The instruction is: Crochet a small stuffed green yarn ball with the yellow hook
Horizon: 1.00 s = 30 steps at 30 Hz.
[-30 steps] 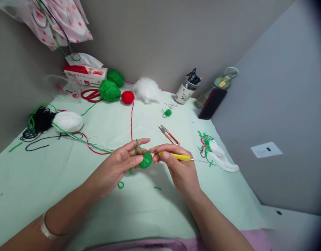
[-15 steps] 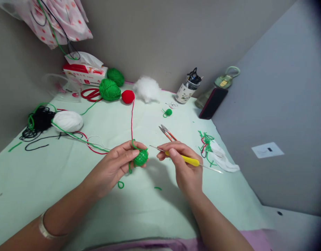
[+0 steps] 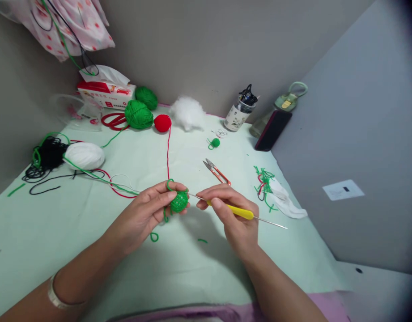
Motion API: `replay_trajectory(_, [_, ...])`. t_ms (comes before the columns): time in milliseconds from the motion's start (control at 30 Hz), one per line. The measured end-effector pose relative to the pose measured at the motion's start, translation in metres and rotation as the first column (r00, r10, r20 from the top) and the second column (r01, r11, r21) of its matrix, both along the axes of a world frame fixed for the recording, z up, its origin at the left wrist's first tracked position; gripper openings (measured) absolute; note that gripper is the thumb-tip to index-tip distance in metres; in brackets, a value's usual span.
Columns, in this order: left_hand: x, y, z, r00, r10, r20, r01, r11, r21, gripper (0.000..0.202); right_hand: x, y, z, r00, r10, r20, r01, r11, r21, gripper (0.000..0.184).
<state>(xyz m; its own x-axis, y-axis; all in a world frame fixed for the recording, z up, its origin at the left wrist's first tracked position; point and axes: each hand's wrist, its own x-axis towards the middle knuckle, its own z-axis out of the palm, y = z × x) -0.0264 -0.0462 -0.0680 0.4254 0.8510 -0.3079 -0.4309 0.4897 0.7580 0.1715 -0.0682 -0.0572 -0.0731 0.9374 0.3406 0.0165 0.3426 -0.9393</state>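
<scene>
Between the thumb and fingers of my left hand [image 3: 152,208] sits a small round green crochet piece [image 3: 179,201], with green yarn looped over the forefinger. My right hand [image 3: 234,214] is closed pen-like around a crochet hook with a yellow handle [image 3: 239,212]. The hook's thin metal tip meets the upper right edge of the green piece; whether it has entered a stitch is too small to tell. A metal shaft also sticks out of the handle's back end. Thread snips [image 3: 216,171] with orange handles lie just beyond my right hand.
Behind stand green yarn balls [image 3: 139,114], a red yarn ball [image 3: 163,123], white stuffing [image 3: 187,112], a pen jar [image 3: 237,114] and a phone [image 3: 273,130] against a bottle. White yarn [image 3: 84,156] and black yarn [image 3: 50,153] lie left. Yarn scraps [image 3: 265,179] lie right.
My right hand has moved slightly left, bringing the hook's tip from just off the green crochet piece to its edge. The whole view has shifted a little.
</scene>
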Motion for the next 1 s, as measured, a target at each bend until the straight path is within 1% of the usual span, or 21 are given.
replay_trajectory(233, [-0.0018, -0.0015, -0.0017, 0.999, 0.013, -0.049, -0.013, 1.0, -0.017, 0.013, 0.0, -0.0006, 0.0006, 0.999, 0.012, -0.032, -0.013, 1.0, -0.026, 0.016])
replay_trajectory(400, [-0.0016, -0.0012, -0.0022, 0.997, 0.011, -0.075, -0.011, 1.0, -0.005, 0.014, -0.0001, -0.0012, 0.0006, 0.999, 0.008, -0.047, -0.01, 0.999, -0.045, 0.016])
replay_trajectory(633, [-0.0037, -0.0013, -0.0036, 0.992, -0.002, -0.13, 0.0, 1.0, -0.013, 0.018, -0.0004, -0.002, 0.0001, 1.0, -0.006, -0.022, 0.004, 0.997, -0.073, 0.014])
replay_trajectory(867, [-0.0036, -0.0016, -0.0069, 0.981, 0.005, -0.196, -0.002, 1.0, 0.013, 0.021, 0.0003, -0.0019, 0.0009, 0.999, -0.03, 0.044, 0.031, 0.999, -0.035, 0.015])
replay_trajectory(1000, [-0.003, -0.0012, -0.0076, 0.974, 0.01, -0.225, -0.004, 1.0, 0.028, 0.022, 0.0005, -0.0029, 0.002, 0.987, -0.038, 0.154, 0.033, 0.999, 0.038, 0.017])
